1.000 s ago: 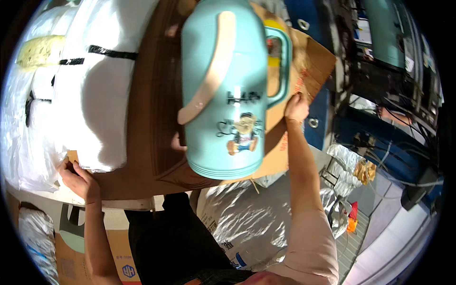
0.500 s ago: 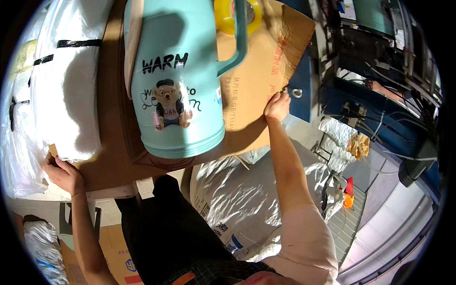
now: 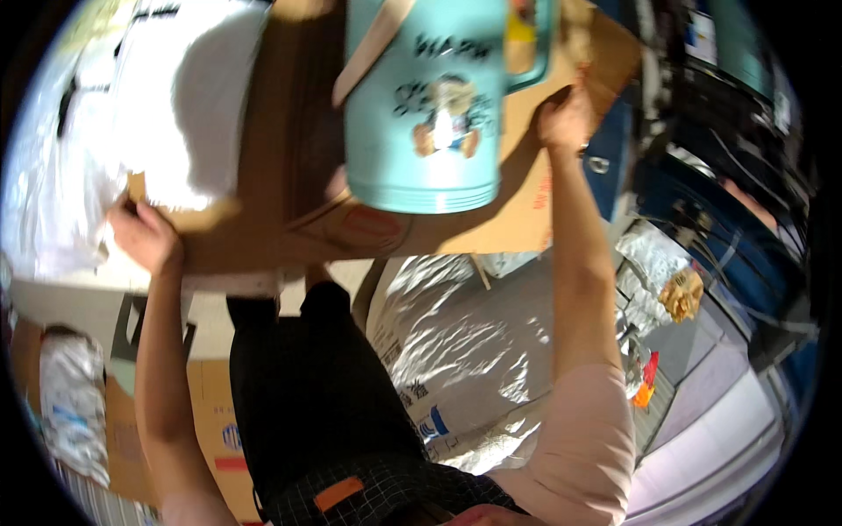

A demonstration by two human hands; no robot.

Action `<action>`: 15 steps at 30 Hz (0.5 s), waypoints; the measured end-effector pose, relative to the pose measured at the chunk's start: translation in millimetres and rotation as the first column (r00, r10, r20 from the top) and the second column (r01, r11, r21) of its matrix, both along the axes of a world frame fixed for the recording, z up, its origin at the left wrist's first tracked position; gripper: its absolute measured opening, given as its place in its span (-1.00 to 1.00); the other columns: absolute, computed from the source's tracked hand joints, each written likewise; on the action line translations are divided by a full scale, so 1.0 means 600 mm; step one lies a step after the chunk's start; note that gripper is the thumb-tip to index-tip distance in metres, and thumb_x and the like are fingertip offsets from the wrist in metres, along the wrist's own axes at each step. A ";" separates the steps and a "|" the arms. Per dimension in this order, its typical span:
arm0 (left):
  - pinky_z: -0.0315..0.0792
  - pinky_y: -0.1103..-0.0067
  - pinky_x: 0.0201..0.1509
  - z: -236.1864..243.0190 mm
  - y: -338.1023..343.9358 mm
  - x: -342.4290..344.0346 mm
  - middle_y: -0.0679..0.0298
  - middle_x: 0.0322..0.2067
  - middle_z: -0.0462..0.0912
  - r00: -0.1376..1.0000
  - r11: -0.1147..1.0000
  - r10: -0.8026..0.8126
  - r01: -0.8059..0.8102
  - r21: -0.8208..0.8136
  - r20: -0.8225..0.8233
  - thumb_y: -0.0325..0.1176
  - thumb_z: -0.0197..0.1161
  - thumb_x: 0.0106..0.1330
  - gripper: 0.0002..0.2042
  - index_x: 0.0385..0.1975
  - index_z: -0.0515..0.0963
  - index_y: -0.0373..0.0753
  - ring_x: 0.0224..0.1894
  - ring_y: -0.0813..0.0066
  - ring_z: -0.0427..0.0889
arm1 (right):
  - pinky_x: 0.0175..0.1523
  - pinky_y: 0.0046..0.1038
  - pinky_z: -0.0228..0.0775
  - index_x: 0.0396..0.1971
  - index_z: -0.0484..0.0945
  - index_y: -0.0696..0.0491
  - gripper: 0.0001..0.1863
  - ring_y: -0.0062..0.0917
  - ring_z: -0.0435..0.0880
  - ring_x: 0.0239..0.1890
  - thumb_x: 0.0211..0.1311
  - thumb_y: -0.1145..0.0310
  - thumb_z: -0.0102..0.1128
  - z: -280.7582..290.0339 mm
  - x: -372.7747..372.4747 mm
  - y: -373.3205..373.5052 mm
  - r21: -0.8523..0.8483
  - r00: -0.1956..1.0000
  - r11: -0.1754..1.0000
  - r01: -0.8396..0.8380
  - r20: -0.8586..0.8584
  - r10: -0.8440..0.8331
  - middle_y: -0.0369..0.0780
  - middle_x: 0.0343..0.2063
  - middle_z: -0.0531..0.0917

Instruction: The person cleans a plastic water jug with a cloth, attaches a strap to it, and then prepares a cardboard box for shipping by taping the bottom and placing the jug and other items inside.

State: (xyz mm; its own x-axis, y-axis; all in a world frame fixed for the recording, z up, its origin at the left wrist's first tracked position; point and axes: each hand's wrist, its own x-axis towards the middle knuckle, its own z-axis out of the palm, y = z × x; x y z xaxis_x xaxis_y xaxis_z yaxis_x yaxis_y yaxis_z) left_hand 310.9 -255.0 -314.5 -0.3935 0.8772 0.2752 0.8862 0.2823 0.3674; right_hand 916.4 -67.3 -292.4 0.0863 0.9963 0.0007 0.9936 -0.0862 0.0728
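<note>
My left hand (image 3: pixel 147 235) is closed around the near left corner of a brown cardboard piece (image 3: pixel 219 245), beside a white plastic-wrapped bundle (image 3: pixel 180 114). At the cardboard's right side, my right hand (image 3: pixel 566 118) is closed on the edge, its fingers partly hidden. Between my hands a mint-green jug (image 3: pixel 386 140) with a side handle and a printed bear appears over the cardboard, its base toward me. Whether it rests on the cardboard I cannot tell. A beige strap (image 3: pixel 373 53) slants across its upper left. Part of a yellow tape roll (image 3: pixel 521 31) shows through the handle.
A large silver-grey wrapped package (image 3: pixel 474 333) is below the cardboard's near edge. Another cardboard box (image 3: pixel 215 412) sits at lower left, next to a silvery bag (image 3: pixel 72 403). Dark blue equipment with cables (image 3: pixel 693 210) stands on the right, near crumpled brown paper (image 3: pixel 681 294).
Both hands and the cardboard have moved up and to the right in view. The jug has shifted the same way, and the strap now crosses it at a slant.
</note>
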 end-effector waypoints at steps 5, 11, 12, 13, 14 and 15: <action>0.43 0.25 -0.11 0.010 0.008 0.009 -0.12 -0.30 0.55 1.000 1.000 -0.004 0.004 0.017 -0.003 -0.40 0.07 0.24 -0.72 -0.14 0.46 -0.46 -0.26 -0.07 0.56 | 0.31 -0.26 0.25 0.27 0.24 0.16 -0.32 -0.14 0.40 0.26 0.10 0.24 -0.05 -0.028 0.026 0.025 -0.062 0.968 0.989 0.132 0.222 -0.115 0.10 0.20 0.40; 0.41 0.18 -0.14 0.005 0.006 0.014 -0.12 -0.33 0.54 0.998 1.000 -0.011 0.010 -0.022 -0.069 -0.39 0.09 0.23 -0.74 -0.16 0.47 -0.44 -0.29 -0.07 0.56 | 0.25 -0.24 0.28 0.23 0.30 0.21 -0.29 -0.11 0.42 0.21 0.19 0.06 0.16 0.001 -0.045 -0.064 -0.164 0.994 0.981 0.107 -0.018 -0.111 0.10 0.12 0.46; 0.40 0.16 -0.14 0.010 0.009 0.018 -0.12 -0.33 0.53 0.998 1.000 -0.014 0.013 -0.025 -0.054 -0.39 0.10 0.23 -0.74 -0.17 0.47 -0.43 -0.28 -0.08 0.55 | 0.22 -0.23 0.30 0.22 0.32 0.20 -0.35 -0.14 0.43 0.19 0.25 0.09 0.13 -0.004 -0.088 -0.134 -0.026 0.968 0.997 0.067 -0.242 -0.071 0.09 0.10 0.48; 0.37 0.14 -0.13 0.015 0.007 0.017 -0.10 -0.32 0.51 1.000 0.999 0.010 -0.011 -0.036 -0.028 -0.37 0.11 0.22 -0.75 -0.19 0.47 -0.41 -0.26 -0.10 0.52 | 0.26 -0.15 0.22 0.24 0.29 0.20 -0.35 -0.08 0.39 0.20 0.25 0.14 0.12 0.006 -0.158 -0.202 -0.005 0.973 0.993 -0.116 -0.200 0.112 0.09 0.12 0.45; 0.27 0.18 -0.07 0.020 0.000 0.004 0.05 -0.23 0.49 0.999 0.996 0.031 -0.035 -0.080 -0.045 -0.33 0.11 0.23 -0.73 -0.13 0.45 -0.31 -0.13 0.03 0.48 | 0.31 -0.08 0.15 0.26 0.25 0.21 -0.35 -0.03 0.36 0.22 0.25 0.18 0.11 0.032 -0.238 -0.265 0.038 0.941 0.956 -0.291 -0.170 0.293 0.09 0.14 0.42; 0.26 0.19 -0.07 0.015 -0.001 -0.003 0.06 -0.22 0.49 0.998 0.995 0.045 -0.049 -0.088 -0.044 -0.32 0.11 0.24 -0.74 -0.13 0.45 -0.29 -0.12 0.05 0.47 | 0.37 -0.05 0.03 0.29 0.19 0.22 -0.29 0.06 0.22 0.30 0.18 0.23 0.16 0.075 -0.324 -0.305 0.009 0.902 0.932 -0.362 -0.249 0.353 0.13 0.23 0.31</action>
State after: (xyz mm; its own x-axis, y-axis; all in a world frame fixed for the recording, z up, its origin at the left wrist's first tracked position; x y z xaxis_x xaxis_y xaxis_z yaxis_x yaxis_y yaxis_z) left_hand 309.1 -255.8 -305.7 -0.4245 0.8798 0.2138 0.8854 0.3539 0.3014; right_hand 722.0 -250.5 -247.6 -0.2828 0.9591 -0.0116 0.9445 0.2764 -0.1778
